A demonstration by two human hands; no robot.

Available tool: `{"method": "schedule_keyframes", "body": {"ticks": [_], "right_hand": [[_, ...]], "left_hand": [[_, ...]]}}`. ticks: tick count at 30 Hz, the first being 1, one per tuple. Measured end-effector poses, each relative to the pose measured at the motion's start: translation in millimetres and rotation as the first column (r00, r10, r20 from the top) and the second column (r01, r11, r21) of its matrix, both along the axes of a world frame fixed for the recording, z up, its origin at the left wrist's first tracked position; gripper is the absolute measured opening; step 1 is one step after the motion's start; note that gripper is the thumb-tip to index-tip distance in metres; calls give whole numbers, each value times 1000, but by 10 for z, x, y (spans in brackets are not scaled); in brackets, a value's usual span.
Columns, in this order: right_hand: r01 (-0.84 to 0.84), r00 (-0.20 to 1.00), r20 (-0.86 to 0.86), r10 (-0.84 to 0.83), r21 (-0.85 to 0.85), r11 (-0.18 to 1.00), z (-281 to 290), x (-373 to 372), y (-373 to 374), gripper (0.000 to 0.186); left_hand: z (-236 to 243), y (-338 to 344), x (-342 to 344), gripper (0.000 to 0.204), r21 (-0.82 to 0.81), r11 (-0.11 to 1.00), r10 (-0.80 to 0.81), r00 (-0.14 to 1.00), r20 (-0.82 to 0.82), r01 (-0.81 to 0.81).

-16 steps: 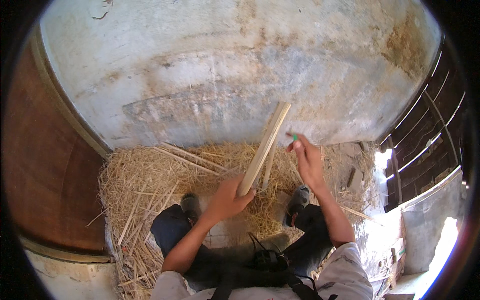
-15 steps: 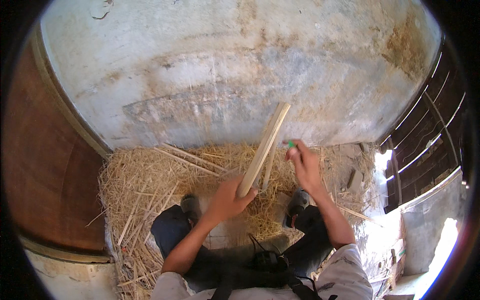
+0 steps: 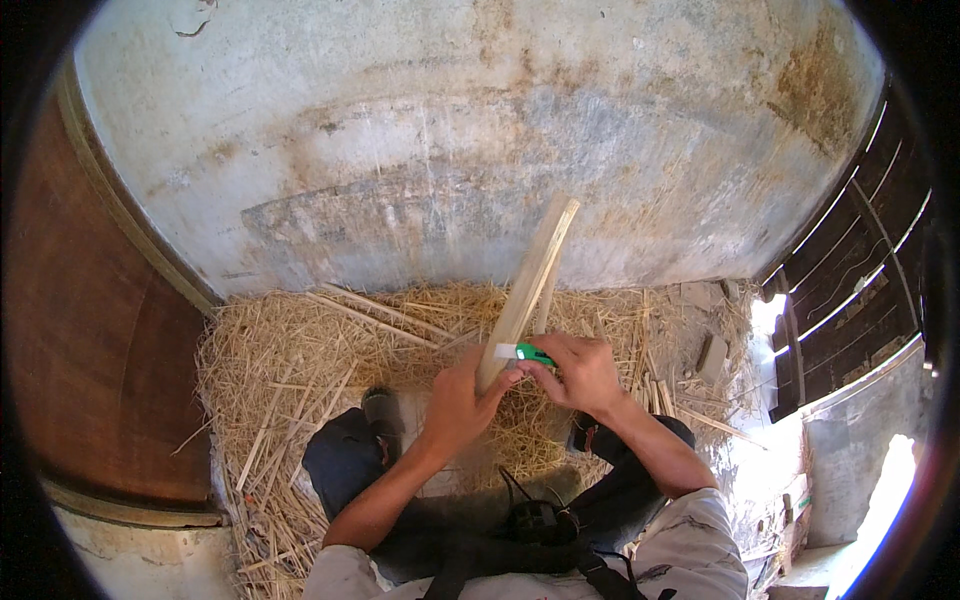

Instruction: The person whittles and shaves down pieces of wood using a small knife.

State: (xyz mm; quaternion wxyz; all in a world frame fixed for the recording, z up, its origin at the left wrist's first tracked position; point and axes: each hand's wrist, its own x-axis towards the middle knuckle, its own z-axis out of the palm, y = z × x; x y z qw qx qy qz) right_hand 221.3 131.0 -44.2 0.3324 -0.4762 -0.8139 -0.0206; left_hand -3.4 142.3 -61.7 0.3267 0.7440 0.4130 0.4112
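Observation:
My left hand (image 3: 462,396) is closed around the lower end of a long pale wooden strip (image 3: 532,275), which slants up and to the right. In my right hand (image 3: 580,372) is a green utility knife (image 3: 534,353). Its short light blade points left and lies against the strip's face, just above my left thumb. The fingers of both hands almost meet there. Behind the strip shows a thinner pale stick (image 3: 545,302); its lower end is hidden.
Straw and wood shavings (image 3: 300,360) cover the floor, with thin loose sticks (image 3: 385,318) among them. A stained wall (image 3: 450,150) rises ahead, a brown panel (image 3: 110,330) stands at left. A small block (image 3: 712,357) lies at right. My feet are below the hands.
My right hand has come down and left with the utility knife, from beside the strip onto it. The strip has turned to show a broader face; my left hand stays near the same place.

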Motion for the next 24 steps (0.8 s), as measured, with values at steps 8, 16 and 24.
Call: {"method": "schedule_keyframes", "body": {"ticks": [8,16,24], "right_hand": [[29,997,-76,-24,58,998,146,53,62,24],[137,987,-103,-125,122,983,235,301,248,26],[485,852,-212,-479,-26,874,426,845,481,26]], "left_hand": [[-34,-10,-37,52,-35,999,-6,1000,-26,5],[-64,-80,-41,47,-35,999,19,996,-85,-22],[-273,-233,-39,49,-63,998,-39,978,-204,26]]}}
